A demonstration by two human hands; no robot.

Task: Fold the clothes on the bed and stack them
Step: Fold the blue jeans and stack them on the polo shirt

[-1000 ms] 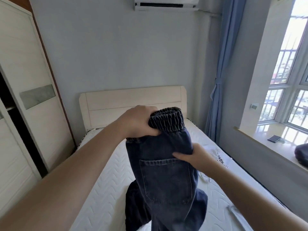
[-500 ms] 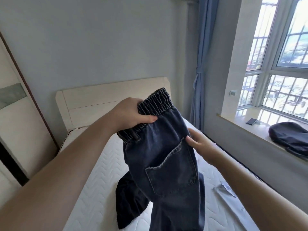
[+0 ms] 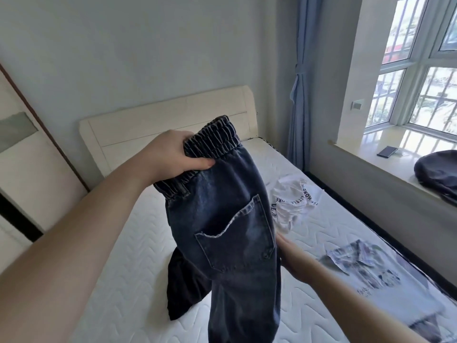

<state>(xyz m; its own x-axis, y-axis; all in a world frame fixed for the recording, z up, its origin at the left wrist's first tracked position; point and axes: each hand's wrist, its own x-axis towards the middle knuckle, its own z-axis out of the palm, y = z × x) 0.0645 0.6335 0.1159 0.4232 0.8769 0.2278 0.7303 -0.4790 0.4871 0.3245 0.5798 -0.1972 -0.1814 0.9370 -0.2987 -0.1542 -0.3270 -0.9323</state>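
Gripping the elastic waistband, the left hand [image 3: 173, 154] holds the dark jeans [image 3: 230, 226] up over the bed [image 3: 128, 256], thumb across the front and fingers curled behind, so the legs hang down and their lower ends trail on the mattress. A second ago the right hand [image 3: 290, 256] pinched the right edge of the jeans near the back pocket; now it has slid lower, beside and partly behind the fabric, with its fingers straight and its fingertips hidden by the denim, so I cannot tell whether it touches the cloth. That suggests the trousers are being straightened before a first fold, with the task only just started. The view has also swung right, bringing a crumpled white printed T-shirt [image 3: 291, 204] into sight to the far right of the jeans and a patterned garment [image 3: 371, 271] at the near right, both unfolded and lying apart on the bed.
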